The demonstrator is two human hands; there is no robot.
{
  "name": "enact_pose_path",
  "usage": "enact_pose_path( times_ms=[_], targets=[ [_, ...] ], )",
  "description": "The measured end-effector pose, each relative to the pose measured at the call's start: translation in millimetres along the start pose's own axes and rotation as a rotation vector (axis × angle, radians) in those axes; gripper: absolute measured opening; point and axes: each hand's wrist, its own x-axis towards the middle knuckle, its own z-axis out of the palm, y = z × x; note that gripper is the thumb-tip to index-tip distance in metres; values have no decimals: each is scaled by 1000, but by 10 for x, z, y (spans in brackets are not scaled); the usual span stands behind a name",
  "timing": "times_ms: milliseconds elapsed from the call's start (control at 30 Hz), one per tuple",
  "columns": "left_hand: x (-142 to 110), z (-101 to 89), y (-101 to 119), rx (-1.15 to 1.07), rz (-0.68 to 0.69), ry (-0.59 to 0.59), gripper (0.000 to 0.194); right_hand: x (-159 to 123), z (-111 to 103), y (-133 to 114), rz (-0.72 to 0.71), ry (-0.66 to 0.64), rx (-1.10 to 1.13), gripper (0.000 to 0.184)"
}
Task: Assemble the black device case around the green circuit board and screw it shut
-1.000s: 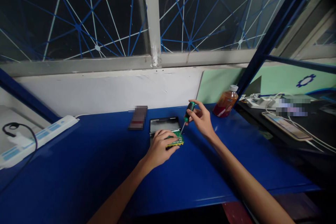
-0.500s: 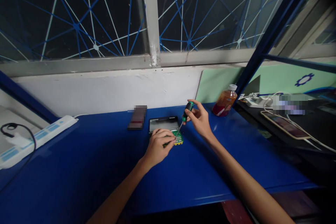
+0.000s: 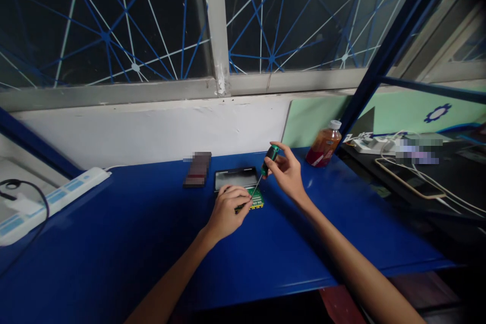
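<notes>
Toward the counter (image 3: 114, 243)'s far edge, the fingers of the left hand (image 3: 226, 217) have drawn in beside the screwdriver (image 3: 271, 154)'s tip at the green circuit board (image 3: 258, 197), apparently guiding it, their grip unclear, while the right hand (image 3: 290, 176)'s fingers grip the handle.

On the desk (image 3: 114, 243), a power strip (image 3: 61, 200) lies at the left end, and a bottle (image 3: 324, 149) stands at the back right, by the wall (image 3: 152, 134). Between them, a circuit board (image 3: 258, 199) lies before a case (image 3: 235, 179), with a screwdriver (image 3: 270, 160) slanting over it. A flat slab (image 3: 198, 172) lies left of the case. Farther right, a phone (image 3: 410, 178) rests on another table (image 3: 366, 173).
</notes>
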Motion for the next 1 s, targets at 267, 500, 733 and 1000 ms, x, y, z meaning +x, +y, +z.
enact_pose_path(
  times_ms=[267, 500, 733, 1000],
  targets=[
    [-1, -10, -3, 4, -19, -34, 15, -21, 9, -9, -32, -6, -57, 45],
    [-9, -7, 1, 12, -26, -55, 16, -36, 15, 22, -49, -2, -71, 46],
    [-8, -4, -2, 36, -20, -62, 17, -56, 23, 9, -50, -9, -79, 47],
    [-3, -21, 22, 70, -26, -71, 17, -84, 35, -14, -67, -26, -121, 47]
  ],
)
